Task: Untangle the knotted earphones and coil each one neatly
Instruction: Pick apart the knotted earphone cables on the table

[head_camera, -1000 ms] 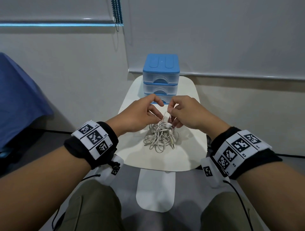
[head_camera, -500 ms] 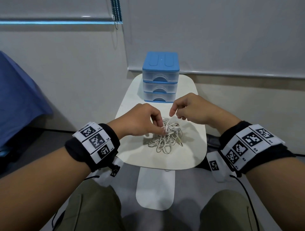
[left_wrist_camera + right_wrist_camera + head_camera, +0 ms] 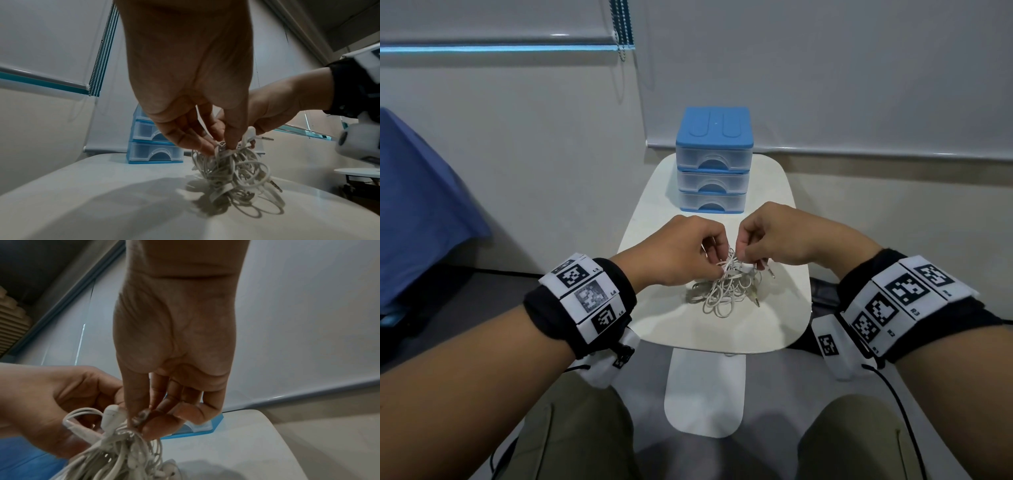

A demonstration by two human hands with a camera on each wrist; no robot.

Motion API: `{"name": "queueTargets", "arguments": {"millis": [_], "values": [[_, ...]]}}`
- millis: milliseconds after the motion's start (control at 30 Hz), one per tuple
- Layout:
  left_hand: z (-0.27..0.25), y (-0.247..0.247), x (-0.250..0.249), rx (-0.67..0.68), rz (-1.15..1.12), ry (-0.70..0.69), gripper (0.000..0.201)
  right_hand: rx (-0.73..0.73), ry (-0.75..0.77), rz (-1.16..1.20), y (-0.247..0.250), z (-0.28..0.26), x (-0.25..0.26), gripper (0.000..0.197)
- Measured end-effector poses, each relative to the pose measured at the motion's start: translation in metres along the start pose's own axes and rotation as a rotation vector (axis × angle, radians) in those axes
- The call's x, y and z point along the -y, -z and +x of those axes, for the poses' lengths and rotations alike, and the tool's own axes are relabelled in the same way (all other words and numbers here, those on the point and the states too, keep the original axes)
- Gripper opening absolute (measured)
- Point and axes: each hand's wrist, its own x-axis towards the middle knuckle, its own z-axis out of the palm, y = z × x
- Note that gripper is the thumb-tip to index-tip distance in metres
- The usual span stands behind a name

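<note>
Head view shows the tangle of white earphones (image 3: 726, 289) lying on the near half of the small white table (image 3: 784, 329), its top strands lifted off the surface while the lower loops and two metal plugs rest on it. The left hand (image 3: 678, 253) comes in from the left and pinches the upper strands between thumb and fingertips; the left wrist view shows those fingers (image 3: 197, 142) curled down onto the top of the knot. The right hand (image 3: 787, 236) meets it from the right, thumb and fingers closed on cable at the same spot, with one plug sticking out just below it. In the right wrist view the fingertips (image 3: 156, 423) clamp a bunch of strands beside an earbud (image 3: 112, 415), and the two hands almost touch. Beyond the hands, at the far end of the table, stands a blue three-drawer box (image 3: 714, 161) with all drawers closed. Both wrists wear black bands with white marker tags (image 3: 585, 294).
</note>
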Motion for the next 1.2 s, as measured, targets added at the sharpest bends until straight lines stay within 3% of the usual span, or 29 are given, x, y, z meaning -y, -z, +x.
{"name": "queueTargets", "arguments": {"millis": [233, 433, 600, 833, 1200], "values": [[-0.001, -0.001, 0.004, -0.057, 0.042, 0.005, 0.013, 0.014, -0.063, -0.028, -0.009, 0.004, 0.003, 0.008], [-0.003, 0.004, 0.008, -0.060, -0.064, 0.030, 0.009, 0.021, -0.026, 0.042, -0.009, 0.002, 0.007, 0.006], [-0.004, 0.005, 0.011, -0.065, -0.084, 0.022, 0.010, -0.174, 0.014, 0.233, -0.003, 0.004, 0.009, 0.002], [0.000, 0.008, 0.008, -0.216, -0.163, 0.016, 0.014, -0.052, 0.058, 0.213, -0.010, -0.001, 0.009, 0.006], [-0.003, 0.004, 0.015, -0.031, -0.076, -0.004, 0.018, -0.206, 0.021, 0.479, -0.012, 0.003, 0.012, 0.009]]}}
